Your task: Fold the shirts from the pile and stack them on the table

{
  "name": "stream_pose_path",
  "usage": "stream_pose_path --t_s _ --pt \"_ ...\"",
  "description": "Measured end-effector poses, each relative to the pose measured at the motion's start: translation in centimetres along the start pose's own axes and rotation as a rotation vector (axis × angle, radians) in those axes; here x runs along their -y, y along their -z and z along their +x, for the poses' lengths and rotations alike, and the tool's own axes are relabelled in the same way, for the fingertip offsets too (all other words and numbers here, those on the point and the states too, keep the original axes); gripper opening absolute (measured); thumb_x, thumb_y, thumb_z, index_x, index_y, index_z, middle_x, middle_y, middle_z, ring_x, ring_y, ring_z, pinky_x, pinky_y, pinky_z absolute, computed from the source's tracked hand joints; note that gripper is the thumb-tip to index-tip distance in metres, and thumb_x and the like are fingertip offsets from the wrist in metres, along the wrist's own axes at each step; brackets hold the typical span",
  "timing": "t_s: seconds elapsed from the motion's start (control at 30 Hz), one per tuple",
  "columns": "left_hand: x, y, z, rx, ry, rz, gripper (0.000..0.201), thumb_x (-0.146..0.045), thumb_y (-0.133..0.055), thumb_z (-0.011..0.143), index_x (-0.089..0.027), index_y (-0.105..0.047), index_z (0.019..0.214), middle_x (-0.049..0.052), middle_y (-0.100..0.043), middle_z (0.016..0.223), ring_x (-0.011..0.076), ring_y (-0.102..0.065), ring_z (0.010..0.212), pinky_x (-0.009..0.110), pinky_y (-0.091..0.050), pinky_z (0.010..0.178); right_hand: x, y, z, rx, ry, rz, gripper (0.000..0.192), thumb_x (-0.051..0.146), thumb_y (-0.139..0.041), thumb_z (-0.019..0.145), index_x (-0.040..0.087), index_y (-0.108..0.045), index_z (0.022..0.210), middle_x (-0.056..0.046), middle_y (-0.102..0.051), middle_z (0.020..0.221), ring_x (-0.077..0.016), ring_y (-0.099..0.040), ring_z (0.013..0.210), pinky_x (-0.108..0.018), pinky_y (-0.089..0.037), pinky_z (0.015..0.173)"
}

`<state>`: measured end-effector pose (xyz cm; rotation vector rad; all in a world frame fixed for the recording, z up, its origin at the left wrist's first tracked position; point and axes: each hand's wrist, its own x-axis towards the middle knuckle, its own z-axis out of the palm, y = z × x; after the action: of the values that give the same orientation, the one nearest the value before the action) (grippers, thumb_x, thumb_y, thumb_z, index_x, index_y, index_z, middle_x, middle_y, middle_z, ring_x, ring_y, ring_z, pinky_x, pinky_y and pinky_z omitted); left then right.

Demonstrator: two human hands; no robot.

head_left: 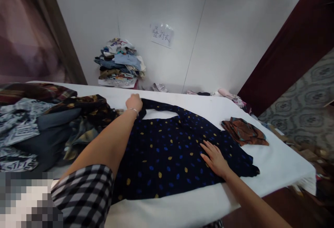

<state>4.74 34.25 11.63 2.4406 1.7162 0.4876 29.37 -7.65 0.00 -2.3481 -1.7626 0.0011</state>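
A white table (276, 165) fills most of the view, its far edge against a pale wall (229, 30) and its near right corner dropping off to a patterned floor (308, 110). Spread flat across its middle lies a dark navy garment with blue and yellow dots (167, 151), its hem reaching the near edge. To the left sits a heap of dark mixed clothes (39, 127), touching the garment's side; bare tabletop stays open on the right. A folded stack of clothes (120, 63) stands at the wall. A small crumpled brown cloth (245, 130) lies just beside the garment's right edge. The left hand (134, 103), arm stretched forward, fingers clenched on the garment's far corner. The right hand (215, 158) rests palm down, fingers released and spread on the fabric.
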Motion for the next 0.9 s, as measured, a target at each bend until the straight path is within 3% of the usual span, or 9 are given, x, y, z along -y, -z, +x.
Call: stream_pose_path --t_s 0.07,0.13,0.2,0.27,0.4,0.53,0.63,0.77,0.9 --pt "0.0 1.1 1.2 -0.076 -0.005 -0.037 0.045 -0.024 -0.028 0.095 -0.004 -0.05 0.129 0.025 -0.051 0.134 0.0305 -0.058 0.116 0.04 -0.046 0.095 0.1 0.0 0.0 0.005 -0.003 0.003 0.052 0.05 -0.037 0.097 0.028 -0.045 0.143 -0.008 -0.037 0.154 -0.0261 -0.033 0.142 -0.053 -0.028 0.115" --pt "0.1 1.4 1.9 -0.099 -0.022 -0.07 0.047 -0.027 -0.033 0.095 -0.004 -0.043 0.135 0.022 -0.045 0.142 0.0277 -0.056 0.118 0.036 -0.043 0.099 0.1 0.1 -0.1 0.005 -0.006 0.01 0.051 0.05 -0.037 0.097 0.028 -0.045 0.143 -0.008 -0.037 0.154 -0.0259 -0.033 0.143 -0.053 -0.028 0.115" --pt "0.3 0.8 1.9 -0.072 -0.041 -0.073 0.054 -0.03 -0.042 0.092 -0.005 -0.039 0.139 0.022 -0.039 0.148 0.0269 -0.056 0.118 0.034 -0.043 0.099 0.1 0.1 -0.1 0.0 -0.003 0.021 0.051 0.049 -0.038 0.097 0.029 -0.045 0.143 -0.008 -0.037 0.154 -0.0257 -0.033 0.143 -0.053 -0.028 0.115" --pt "0.4 -0.5 1.3 -0.002 -0.069 -0.05 0.053 -0.031 -0.045 0.088 -0.008 -0.046 0.136 0.02 -0.044 0.146 0.027 -0.058 0.116 0.034 -0.045 0.097 0.1 0.2 -0.1 0.003 0.0 0.034 0.05 0.049 -0.039 0.097 0.03 -0.044 0.143 -0.008 -0.037 0.154 -0.0257 -0.033 0.143 -0.054 -0.027 0.115" --pt "1.3 -3.3 -2.0 0.146 -0.171 -0.015 0.043 -0.039 -0.041 0.089 -0.015 -0.067 0.114 0.014 -0.067 0.122 0.0276 -0.062 0.111 0.034 -0.047 0.092 0.0 0.2 0.0 0.026 -0.012 0.045 0.051 0.05 -0.037 0.097 0.03 -0.043 0.144 -0.008 -0.035 0.155 -0.0253 -0.031 0.144 -0.054 -0.025 0.116" --pt "4.0 -4.7 -6.6 0.187 -0.273 0.002 0.044 -0.047 -0.043 0.088 -0.02 -0.066 0.114 0.011 -0.066 0.125 0.0278 -0.059 0.116 0.037 -0.044 0.096 -0.2 0.1 -0.1 0.026 -0.008 0.04 0.051 0.049 -0.037 0.097 0.031 -0.043 0.144 -0.008 -0.035 0.155 -0.0259 -0.031 0.144 -0.055 -0.025 0.115" --pt "6.8 -4.7 -8.5 0.149 -0.354 0.072 0.043 -0.047 -0.043 0.088 -0.021 -0.064 0.116 0.012 -0.061 0.132 0.0279 -0.053 0.123 0.039 -0.038 0.102 -0.5 0.0 -0.1 0.029 -0.001 0.033 0.051 0.05 -0.036 0.097 0.03 -0.044 0.144 -0.008 -0.035 0.155 -0.0262 -0.03 0.144 -0.055 -0.026 0.115" --pt "9.3 -4.0 -8.0 0.115 -0.242 0.154 0.047 -0.044 -0.037 0.091 -0.014 -0.062 0.118 0.018 -0.057 0.134 0.0303 -0.049 0.127 0.043 -0.035 0.105 -0.6 0.0 0.0 0.048 -0.005 0.024 0.054 0.051 -0.033 0.097 0.027 -0.043 0.144 -0.008 -0.034 0.155 -0.0251 -0.028 0.145 -0.053 -0.025 0.116" --pt "8.7 -3.9 -7.9 0.088 -0.21 0.134 0.051 -0.042 -0.033 0.093 -0.015 -0.056 0.129 0.018 -0.049 0.144 0.0298 -0.041 0.135 0.045 -0.029 0.11 -0.5 -0.2 0.1 0.046 -0.019 0.023 0.053 0.051 -0.035 0.097 0.028 -0.045 0.144 -0.007 -0.036 0.154 -0.0255 -0.029 0.145 -0.053 -0.025 0.116"
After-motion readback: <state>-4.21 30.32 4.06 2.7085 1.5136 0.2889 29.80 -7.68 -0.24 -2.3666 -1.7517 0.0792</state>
